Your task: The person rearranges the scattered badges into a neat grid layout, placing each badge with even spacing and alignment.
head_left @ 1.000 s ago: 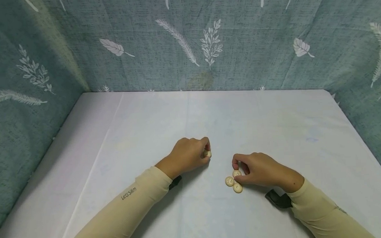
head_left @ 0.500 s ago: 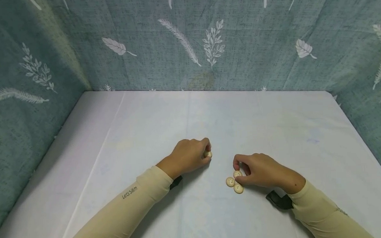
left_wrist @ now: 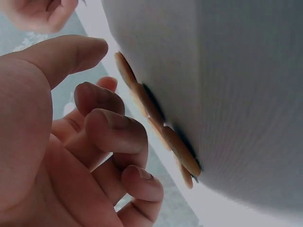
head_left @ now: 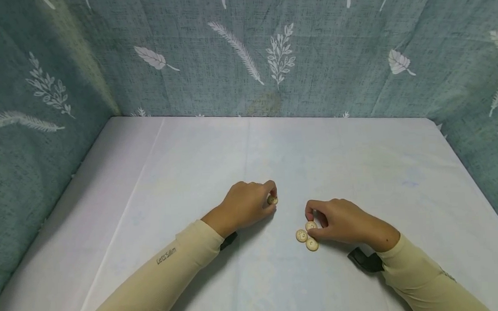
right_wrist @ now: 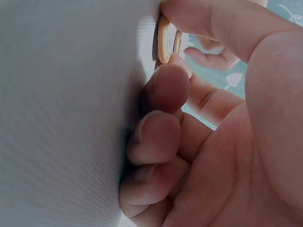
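My left hand (head_left: 246,203) pinches a round, pale wooden button (head_left: 272,200) between thumb and index finger near the table's middle. In the left wrist view, several flat wooden buttons (left_wrist: 182,150) lie in a slanting row beside its curled fingers; from above the hand hides most of them. To the right, my right hand (head_left: 344,221) has thumb and index finger on opposite edges of another wooden button (head_left: 311,226). Two more buttons touch or lie close to it: one on its left (head_left: 301,236), one nearer me (head_left: 312,244).
A white cloth (head_left: 190,153) covers the table. Green leaf-patterned fabric (head_left: 244,53) hangs along the back and both sides. Beige sleeves (head_left: 170,265) cover both forearms, and a dark strap device (head_left: 365,261) sits under the right wrist.
Both hands keep their places and their hold on the buttons. The whole head view has shifted only slightly; the buttons lie as before.
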### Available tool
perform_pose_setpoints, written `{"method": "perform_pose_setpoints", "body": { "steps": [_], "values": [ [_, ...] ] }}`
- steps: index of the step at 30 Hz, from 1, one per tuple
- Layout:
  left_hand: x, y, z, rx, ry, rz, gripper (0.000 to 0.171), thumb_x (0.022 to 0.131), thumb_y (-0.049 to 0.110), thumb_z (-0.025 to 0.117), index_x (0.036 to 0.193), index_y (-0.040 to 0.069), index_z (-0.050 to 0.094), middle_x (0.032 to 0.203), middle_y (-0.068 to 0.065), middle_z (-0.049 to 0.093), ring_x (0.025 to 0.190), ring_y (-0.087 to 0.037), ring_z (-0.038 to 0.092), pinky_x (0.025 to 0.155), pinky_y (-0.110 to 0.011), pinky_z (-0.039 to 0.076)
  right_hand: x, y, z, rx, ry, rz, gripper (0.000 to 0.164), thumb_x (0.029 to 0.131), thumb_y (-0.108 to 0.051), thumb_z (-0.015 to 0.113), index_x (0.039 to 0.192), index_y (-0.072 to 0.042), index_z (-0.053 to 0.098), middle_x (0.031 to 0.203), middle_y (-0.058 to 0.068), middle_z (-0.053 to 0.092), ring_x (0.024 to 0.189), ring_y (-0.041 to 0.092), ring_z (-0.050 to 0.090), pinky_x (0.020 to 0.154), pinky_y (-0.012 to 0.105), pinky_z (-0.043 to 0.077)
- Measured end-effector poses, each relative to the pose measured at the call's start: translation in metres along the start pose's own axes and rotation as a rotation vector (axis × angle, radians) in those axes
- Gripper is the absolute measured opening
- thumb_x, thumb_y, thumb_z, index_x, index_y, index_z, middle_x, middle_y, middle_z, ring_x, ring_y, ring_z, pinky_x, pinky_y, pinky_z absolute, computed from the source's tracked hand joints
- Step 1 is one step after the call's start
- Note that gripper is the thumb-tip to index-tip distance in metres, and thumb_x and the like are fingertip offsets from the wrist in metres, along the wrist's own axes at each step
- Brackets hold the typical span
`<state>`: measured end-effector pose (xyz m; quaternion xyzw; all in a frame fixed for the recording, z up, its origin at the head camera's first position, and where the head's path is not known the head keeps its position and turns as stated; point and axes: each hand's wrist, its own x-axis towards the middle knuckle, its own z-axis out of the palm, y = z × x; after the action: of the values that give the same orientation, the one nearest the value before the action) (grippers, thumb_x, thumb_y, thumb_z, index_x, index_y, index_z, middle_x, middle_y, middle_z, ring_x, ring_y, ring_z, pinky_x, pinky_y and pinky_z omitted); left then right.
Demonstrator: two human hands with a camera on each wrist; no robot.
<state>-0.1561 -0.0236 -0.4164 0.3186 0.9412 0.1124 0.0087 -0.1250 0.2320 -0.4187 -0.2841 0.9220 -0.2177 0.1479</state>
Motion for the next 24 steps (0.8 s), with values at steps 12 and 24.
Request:
{"method": "perform_pose_setpoints", "body": {
  "steps": [12,24],
  "values": [
    [-0.01,0.011,-0.003,0.03,0.061,0.047,0.018,0.089,0.032,0.074,0.1,0.02,0.066,0.071,0.005,0.065,0.063,-0.01,0.055,0.061,-0.03,0.045,0.001,-0.003,-0.001,0.007,-0.006,0.004,0.019,0.084,-0.027,0.074,0.089,-0.025,0.056,0.061,-0.014,0.045,0.054,-0.001,0.041,0.054,0.021,0.033],
    [-0.012,0.028,-0.001,-0.004,0.03,0.098,0.02,0.088,0.036,0.075,0.101,0.023,0.067,0.061,0.009,0.06,0.052,-0.004,0.042,0.049,-0.024,0.031,0.0,-0.001,-0.001,0.022,-0.009,0.01,0.019,0.084,-0.028,0.074,0.089,-0.025,0.056,0.061,-0.014,0.045,0.053,-0.001,0.041,0.053,0.021,0.034]
  ]
}}
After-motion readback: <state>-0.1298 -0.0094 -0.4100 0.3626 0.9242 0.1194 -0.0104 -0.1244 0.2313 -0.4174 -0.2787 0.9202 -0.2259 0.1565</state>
